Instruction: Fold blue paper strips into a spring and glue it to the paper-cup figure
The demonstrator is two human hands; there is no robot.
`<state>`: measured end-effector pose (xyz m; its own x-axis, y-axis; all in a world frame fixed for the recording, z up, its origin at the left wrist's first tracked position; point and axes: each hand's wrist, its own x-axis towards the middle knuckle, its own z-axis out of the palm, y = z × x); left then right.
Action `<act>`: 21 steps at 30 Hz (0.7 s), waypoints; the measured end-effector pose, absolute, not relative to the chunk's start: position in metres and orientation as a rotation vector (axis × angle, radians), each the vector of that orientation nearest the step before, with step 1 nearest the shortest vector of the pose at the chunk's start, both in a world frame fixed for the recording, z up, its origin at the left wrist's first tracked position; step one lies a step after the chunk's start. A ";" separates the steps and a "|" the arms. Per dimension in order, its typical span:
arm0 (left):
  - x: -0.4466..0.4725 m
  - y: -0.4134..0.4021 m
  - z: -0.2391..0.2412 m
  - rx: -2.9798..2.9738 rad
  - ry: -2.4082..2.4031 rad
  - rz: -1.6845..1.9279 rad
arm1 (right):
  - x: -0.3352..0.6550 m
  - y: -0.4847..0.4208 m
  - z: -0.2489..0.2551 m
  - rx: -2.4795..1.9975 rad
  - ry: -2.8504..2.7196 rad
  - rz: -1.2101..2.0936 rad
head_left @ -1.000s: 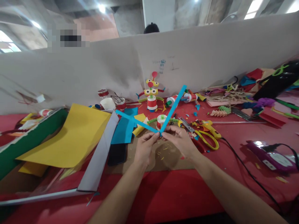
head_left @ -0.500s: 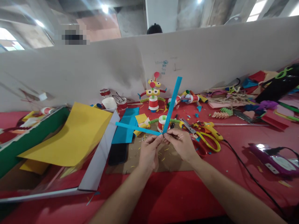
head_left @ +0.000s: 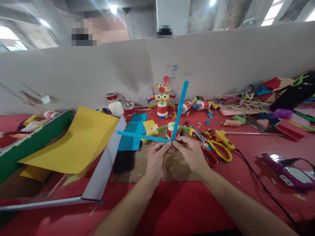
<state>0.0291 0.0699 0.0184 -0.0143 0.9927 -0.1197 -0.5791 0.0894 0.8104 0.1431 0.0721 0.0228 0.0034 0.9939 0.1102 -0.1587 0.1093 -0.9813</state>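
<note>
Two blue paper strips meet at a corner between my fingertips. One blue strip stands up and leans slightly right; the other blue strip points out to the left. My left hand pinches the corner from the left, and my right hand pinches it from the right, fingertips touching. How the ends are joined is hidden by my fingers. Just behind my hands stands a red and white paper cup with green folded-paper arms. Beneath lies a brown cardboard sheet with small paper scraps.
Left are a box with yellow paper, blue sheets and a black phone. Right lie scissors, a yellow glue gun and a purple power strip. Behind stand paper-cup figures against a white partition.
The upright strip has swung slightly to the left and stands steeper. The other strip reaches a little further left. Both hands keep their pinch at the corner.
</note>
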 end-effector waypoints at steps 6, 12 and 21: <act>0.023 0.076 0.011 0.616 0.680 1.285 | 0.149 0.072 0.029 -1.014 -1.140 1.227; 0.024 0.072 0.014 0.651 0.661 1.252 | 0.152 0.074 0.031 -1.015 -1.121 1.242; 0.022 0.073 0.016 0.815 0.878 1.354 | 0.151 0.074 0.031 -1.023 -1.118 1.272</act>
<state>0.0225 0.0731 0.0162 0.0162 0.9983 -0.0551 -0.4571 0.0564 0.8876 0.1505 0.0735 0.0307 -0.0228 0.9983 0.0542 -0.1822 0.0492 -0.9820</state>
